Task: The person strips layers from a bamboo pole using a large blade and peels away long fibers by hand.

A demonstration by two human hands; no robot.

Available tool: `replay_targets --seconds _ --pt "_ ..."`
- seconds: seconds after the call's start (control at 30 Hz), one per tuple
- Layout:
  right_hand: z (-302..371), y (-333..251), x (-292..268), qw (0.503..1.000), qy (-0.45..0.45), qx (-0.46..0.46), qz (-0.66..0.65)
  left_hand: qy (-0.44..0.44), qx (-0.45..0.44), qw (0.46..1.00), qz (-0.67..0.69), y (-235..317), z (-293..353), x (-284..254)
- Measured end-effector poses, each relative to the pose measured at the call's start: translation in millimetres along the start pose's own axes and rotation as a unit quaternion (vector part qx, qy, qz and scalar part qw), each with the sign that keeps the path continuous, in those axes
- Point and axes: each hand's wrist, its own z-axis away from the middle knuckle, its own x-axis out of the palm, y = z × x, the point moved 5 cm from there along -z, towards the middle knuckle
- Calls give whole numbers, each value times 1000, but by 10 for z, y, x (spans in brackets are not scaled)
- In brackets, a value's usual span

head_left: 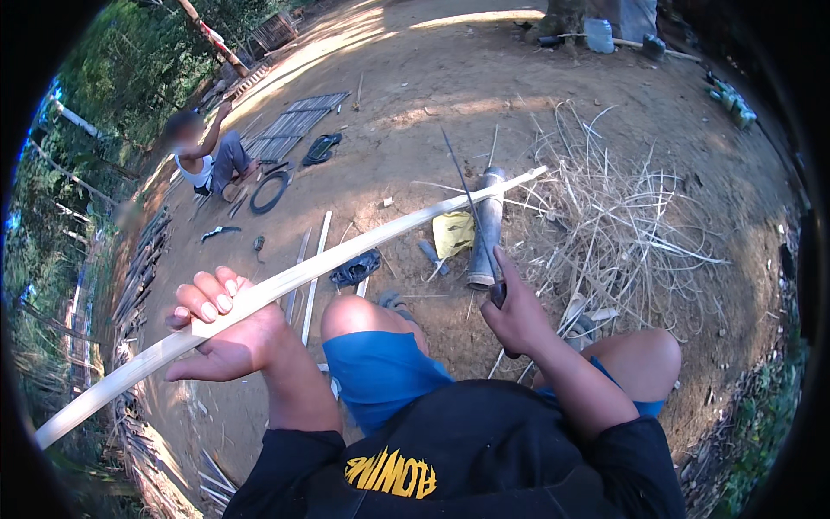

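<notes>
A long pale bamboo strip (290, 278) slants from the lower left to the pile of shavings, passing over my upturned left hand (233, 333). The fingers of that hand curl up behind the strip, with the thumb on its near side. My right hand (519, 311) grips the dark handle of a long knife (471, 197), its blade pointing up and away. Near the strip's far end the blade crosses it; whether they touch I cannot tell. Under that crossing lies a thick grey bamboo tube (487, 232), with a yellow piece (453, 233) beside it.
Tangled thin shavings (614, 208) cover the ground at right. A black plastic bag (355, 268) lies past my left knee. Farther left, a person (207, 160) sits beside a black coil (270, 192) and a slatted bamboo mat (298, 121). A translucent jug (598, 35) stands by a trunk.
</notes>
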Motion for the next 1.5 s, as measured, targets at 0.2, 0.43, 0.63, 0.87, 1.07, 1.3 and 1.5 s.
replay_targets --seconds 0.2,0.43,0.63,0.87,1.07,1.3,1.5 --pt "-4 259 295 998 18 -63 -16 41 11 999 -18 -178 191 187" --pt "189 224 405 1000 1 -29 5 -3 -116 993 33 -503 617 365" --pt "317 68 462 984 -3 -174 38 -3 -191 980 49 -502 813 510" --pt "333 163 365 996 -25 -49 74 28 -187 982 31 -486 818 430" --pt "313 533 312 997 15 -24 66 1 -188 980 57 -480 903 566" --pt "421 160 243 988 -37 -122 85 -3 -172 983 59 -421 920 607" --pt "199 867 98 995 7 57 87 -8 -173 984 53 -428 935 583"
